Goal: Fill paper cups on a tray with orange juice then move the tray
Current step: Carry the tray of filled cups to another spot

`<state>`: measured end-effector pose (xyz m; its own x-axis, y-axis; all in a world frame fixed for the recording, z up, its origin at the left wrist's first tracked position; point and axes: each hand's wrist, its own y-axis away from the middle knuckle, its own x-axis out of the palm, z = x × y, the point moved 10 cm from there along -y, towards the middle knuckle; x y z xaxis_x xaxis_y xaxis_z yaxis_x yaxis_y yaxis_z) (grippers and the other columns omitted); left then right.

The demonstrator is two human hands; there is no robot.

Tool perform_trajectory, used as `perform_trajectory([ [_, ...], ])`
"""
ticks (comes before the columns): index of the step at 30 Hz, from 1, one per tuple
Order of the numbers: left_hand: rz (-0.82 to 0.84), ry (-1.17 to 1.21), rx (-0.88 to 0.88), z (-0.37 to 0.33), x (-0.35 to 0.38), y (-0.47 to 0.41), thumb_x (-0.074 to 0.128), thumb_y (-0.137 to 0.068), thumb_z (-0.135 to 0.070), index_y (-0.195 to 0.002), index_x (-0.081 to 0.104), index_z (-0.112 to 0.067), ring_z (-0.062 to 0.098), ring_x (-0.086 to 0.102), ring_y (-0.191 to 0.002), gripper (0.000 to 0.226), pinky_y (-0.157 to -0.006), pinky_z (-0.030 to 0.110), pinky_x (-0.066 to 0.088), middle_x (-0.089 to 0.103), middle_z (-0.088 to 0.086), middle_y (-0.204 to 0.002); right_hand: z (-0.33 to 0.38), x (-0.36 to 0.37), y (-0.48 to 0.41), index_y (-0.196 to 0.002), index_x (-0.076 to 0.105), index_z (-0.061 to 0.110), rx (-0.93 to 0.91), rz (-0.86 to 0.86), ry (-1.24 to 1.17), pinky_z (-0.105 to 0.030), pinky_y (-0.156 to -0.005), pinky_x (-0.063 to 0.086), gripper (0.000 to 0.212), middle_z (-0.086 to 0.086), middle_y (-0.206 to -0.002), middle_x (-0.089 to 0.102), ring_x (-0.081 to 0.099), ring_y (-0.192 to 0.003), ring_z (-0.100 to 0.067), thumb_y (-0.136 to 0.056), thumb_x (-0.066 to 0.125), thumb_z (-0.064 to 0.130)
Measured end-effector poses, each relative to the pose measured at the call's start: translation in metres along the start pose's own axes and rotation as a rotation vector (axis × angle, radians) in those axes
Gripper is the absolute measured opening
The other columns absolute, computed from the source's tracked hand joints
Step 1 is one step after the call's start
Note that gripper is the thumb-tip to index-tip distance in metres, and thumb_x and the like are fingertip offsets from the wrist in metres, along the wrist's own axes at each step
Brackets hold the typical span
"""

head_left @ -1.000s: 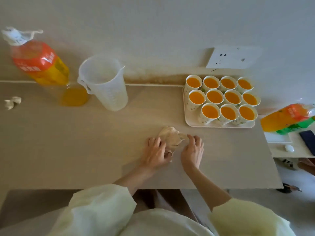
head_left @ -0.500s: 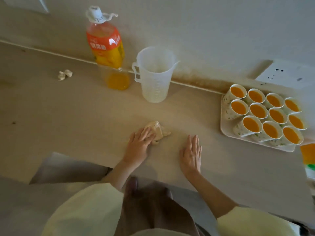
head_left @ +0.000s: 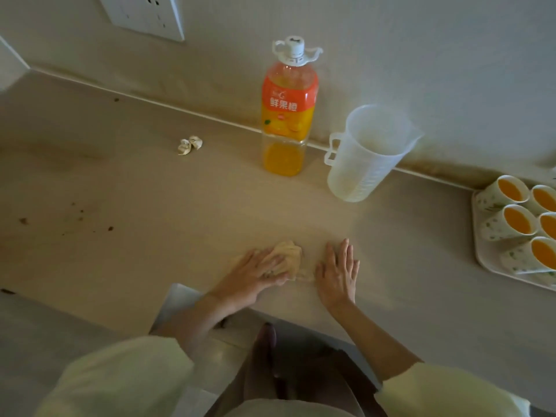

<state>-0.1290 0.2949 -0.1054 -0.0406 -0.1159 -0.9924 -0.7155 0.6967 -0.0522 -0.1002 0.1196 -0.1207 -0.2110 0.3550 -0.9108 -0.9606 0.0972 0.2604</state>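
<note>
- Pale beige counter is seen from above, closed off at the back by a light wall; dark specks are scattered far to the left of the fingers.
- Pale yellow sleeves are seen nearest the camera.
- The left hand is laid near the counter's front edge, its fingers stretched almost straight and pressed flat on a crumpled brownish tissue; nothing is gripped.
- The right hand is laid palm down on the counter just right of the tissue, its fingers straight, slightly spread and holding nothing.
- A tray is set well to the right of the right fingers and is cut by the frame edge; the paper cups on it are filled with orange juice.
- A translucent measuring jug is stood beyond the right fingers, by the wall.
- A capped juice bottle is stood upright beyond the left fingers, just left of the jug, with juice only in its lower part.
- A small white paper wad is left beyond and left of the left fingers.
- A wall socket is mounted farthest off, upper left.
</note>
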Motion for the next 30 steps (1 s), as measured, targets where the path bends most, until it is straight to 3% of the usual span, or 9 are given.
perform_trajectory([
  [6, -0.126, 0.095, -0.847, 0.179, -0.035, 0.064, 0.059, -0.077, 0.003, -0.136, 0.053, -0.025, 0.044, 0.04, -0.129, 0.065, -0.095, 0.054, 0.037, 0.04, 0.013, -0.147, 0.0, 0.005, -0.003, -0.156, 0.008, 0.013, 0.057, -0.032, 0.037, -0.042, -0.118, -0.011, 0.061, -0.014, -0.162, -0.007, -0.01, -0.149, -0.027, -0.103, 0.019, 0.042],
  [8, -0.183, 0.103, -0.79, 0.141, -0.039, 0.052, 0.048, -0.083, -0.007, -0.134, 0.054, -0.026, 0.04, 0.043, -0.128, 0.055, -0.095, 0.053, 0.041, 0.044, 0.01, -0.145, -0.001, 0.008, -0.001, -0.155, 0.004, 0.015, 0.08, -0.036, 0.061, -0.041, -0.118, -0.012, 0.07, -0.013, -0.162, -0.006, -0.009, -0.15, -0.026, -0.095, 0.007, 0.051],
  [12, -0.041, 0.178, -0.239, 0.006, -0.011, 0.032, 0.043, -0.085, -0.029, -0.131, 0.053, -0.028, 0.034, 0.033, -0.137, 0.047, -0.11, 0.051, 0.028, 0.033, 0.005, -0.152, 0.002, 0.009, -0.001, -0.155, 0.009, 0.013, 0.119, -0.077, 0.062, -0.044, -0.12, -0.008, 0.064, -0.015, -0.162, 0.0, -0.004, -0.15, -0.027, -0.101, 0.02, 0.047],
  [15, -0.064, 0.086, -0.041, 0.016, -0.015, 0.039, 0.043, -0.093, -0.034, -0.131, 0.054, -0.027, 0.028, 0.032, -0.139, 0.041, -0.11, 0.045, 0.027, 0.033, 0.003, -0.153, 0.002, 0.006, -0.002, -0.155, 0.014, 0.012, 0.114, -0.102, 0.051, -0.045, -0.12, -0.007, 0.063, -0.015, -0.162, 0.003, -0.001, -0.15, -0.028, -0.102, 0.024, 0.044],
  [20, -0.126, 0.069, -0.606, 0.144, -0.026, 0.032, 0.03, -0.096, -0.034, -0.132, 0.055, -0.026, 0.039, 0.038, -0.132, 0.044, -0.097, 0.051, 0.039, 0.043, 0.014, -0.144, 0.002, 0.006, -0.002, -0.155, 0.012, 0.012, 0.114, -0.08, 0.047, -0.041, -0.119, -0.011, 0.076, -0.013, -0.163, -0.001, -0.006, -0.15, -0.025, -0.092, 0.009, 0.054],
  [23, -0.224, 0.237, -0.903, 0.149, -0.031, 0.005, 0.033, -0.094, -0.028, -0.129, 0.059, -0.027, 0.045, 0.036, -0.132, 0.043, -0.099, 0.058, 0.032, 0.043, 0.016, -0.144, 0.001, 0.005, -0.002, -0.155, 0.011, 0.013, 0.102, -0.067, 0.046, -0.038, -0.118, -0.013, 0.08, -0.011, -0.163, -0.002, -0.007, -0.15, -0.023, -0.089, 0.003, 0.058],
  [25, -0.213, 0.346, -0.727, 0.095, -0.022, -0.034, 0.039, -0.093, -0.026, -0.126, 0.06, -0.027, 0.04, 0.035, -0.135, 0.039, -0.103, 0.059, 0.03, 0.046, 0.009, -0.144, 0.002, 0.003, -0.001, -0.155, 0.015, 0.013, 0.076, -0.059, 0.042, -0.038, -0.118, -0.011, 0.084, -0.012, -0.163, 0.001, -0.004, -0.15, -0.025, -0.086, 0.002, 0.06],
  [28, -0.085, 0.268, -0.132, -0.008, -0.009, -0.067, 0.044, -0.089, -0.037, -0.108, 0.068, -0.023, 0.031, 0.044, -0.13, 0.033, -0.101, 0.049, 0.038, 0.055, 0.001, -0.133, -0.005, -0.006, -0.001, -0.15, 0.03, 0.007, 0.037, -0.101, 0.054, -0.043, -0.119, 0.003, 0.078, -0.018, -0.16, 0.016, 0.013, -0.148, -0.032, -0.091, 0.015, 0.056],
  [30, -0.153, 0.204, 0.002, 0.017, -0.02, -0.071, 0.051, -0.085, -0.034, -0.097, 0.069, -0.019, 0.027, 0.05, -0.12, 0.026, -0.095, 0.044, 0.042, 0.061, 0.002, -0.12, -0.021, -0.013, -0.001, -0.15, 0.029, 0.006, 0.05, -0.112, 0.073, -0.043, -0.119, 0.001, 0.078, -0.018, -0.16, 0.015, 0.012, -0.149, -0.032, -0.092, 0.016, 0.056],
])
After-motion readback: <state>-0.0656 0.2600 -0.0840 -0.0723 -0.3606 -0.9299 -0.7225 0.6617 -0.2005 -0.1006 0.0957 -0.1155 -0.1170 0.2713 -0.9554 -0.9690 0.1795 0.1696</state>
